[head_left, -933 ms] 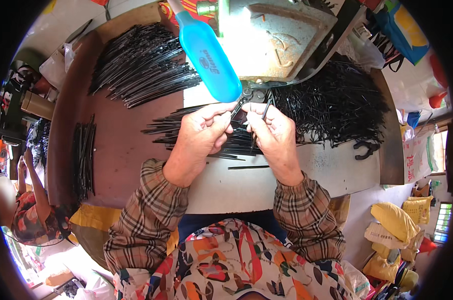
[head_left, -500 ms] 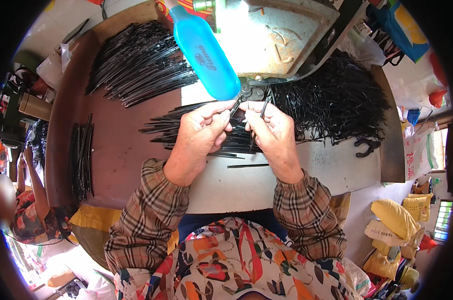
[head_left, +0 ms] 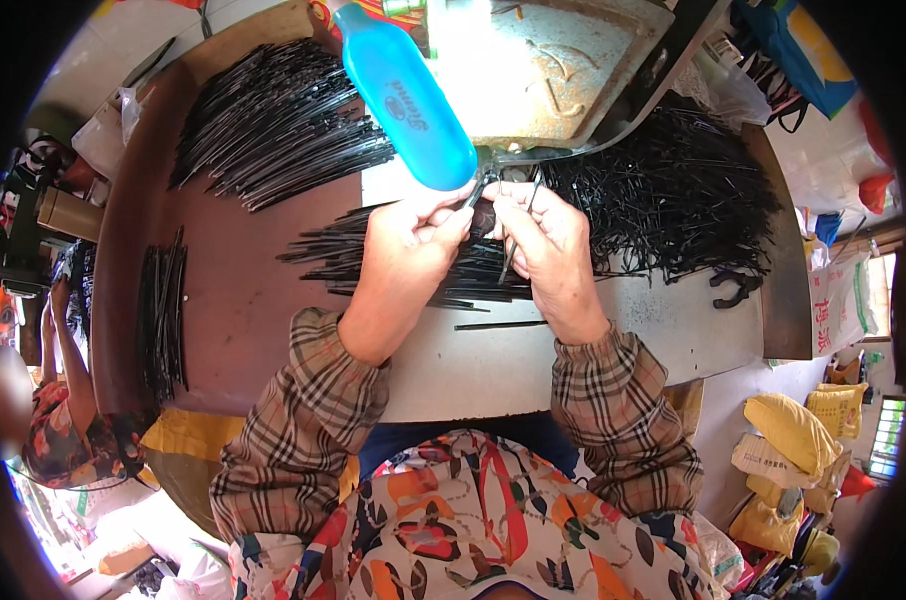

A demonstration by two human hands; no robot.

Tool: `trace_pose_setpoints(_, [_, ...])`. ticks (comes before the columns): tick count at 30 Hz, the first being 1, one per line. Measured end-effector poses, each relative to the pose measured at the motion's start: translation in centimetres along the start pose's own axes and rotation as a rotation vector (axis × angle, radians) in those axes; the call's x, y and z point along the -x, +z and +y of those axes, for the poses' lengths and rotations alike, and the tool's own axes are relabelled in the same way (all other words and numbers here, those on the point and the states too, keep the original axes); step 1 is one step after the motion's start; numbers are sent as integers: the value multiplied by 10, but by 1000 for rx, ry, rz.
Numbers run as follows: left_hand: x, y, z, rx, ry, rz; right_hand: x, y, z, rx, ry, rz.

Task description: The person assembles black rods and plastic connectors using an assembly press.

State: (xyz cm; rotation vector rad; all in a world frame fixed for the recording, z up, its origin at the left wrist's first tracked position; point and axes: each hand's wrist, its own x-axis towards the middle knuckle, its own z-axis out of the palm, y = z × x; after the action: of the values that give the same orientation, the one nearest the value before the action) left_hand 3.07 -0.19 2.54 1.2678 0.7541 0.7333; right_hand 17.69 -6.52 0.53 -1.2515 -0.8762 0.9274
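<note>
My left hand (head_left: 410,258) is closed in a pinch on a thin black strip (head_left: 479,190). The strip's far end reaches the small metal parts (head_left: 495,165) under the machine (head_left: 593,70). Beside it, my right hand (head_left: 553,255) is closed too, with fingertips near that end; it holds another thin black strip (head_left: 510,250) that slants down along the fingers. A blue bottle-shaped piece (head_left: 413,105) hangs just above my left fingers. Below both hands spreads a loose bunch of black strips (head_left: 338,245). One single strip (head_left: 500,325) lies apart on the pale tabletop (head_left: 473,375).
A big pile of black strips (head_left: 663,200) fills the right side. Neater bundles lie at the far left (head_left: 283,120) and near left (head_left: 163,320). A black clamp-like tool (head_left: 735,290) rests by the right edge. Another person (head_left: 68,410) sits at left; yellow sacks (head_left: 793,440) stand at right.
Both hands have moved slightly away from me, toward the machine's small metal parts. The left strip's tip is now closer to them. My grips look the same.
</note>
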Motion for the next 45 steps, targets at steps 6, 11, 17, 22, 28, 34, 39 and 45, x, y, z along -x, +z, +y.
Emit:
trace_pose_setpoints(6, [-18,-5,-16,-224,178,35,-9,2,-1,-63,38,13])
trace_pose_setpoints(11, [-19,7,-20,-411,529,231,-9,2,1,-154,87,15])
trace_pose_setpoints(17, [-15,10,-19,-622,695,269,-10,4,1,-201,118,8])
trace_pose_setpoints(22, [-16,15,-23,-624,782,304,-9,4,3,-359,127,7])
trace_pose_setpoints(28, [-7,16,-20,-823,729,292,-8,10,7,-206,60,62])
trace_pose_setpoints(34, [3,19,-3,-1187,640,184,-12,-11,-18,2,124,-99])
trace_pose_setpoints(39, [0,12,-3,-1245,739,168,-14,-15,-18,-126,209,-155])
trace_pose_setpoints(45, [0,19,1,-1266,673,165,-13,-12,-19,-109,214,-106])
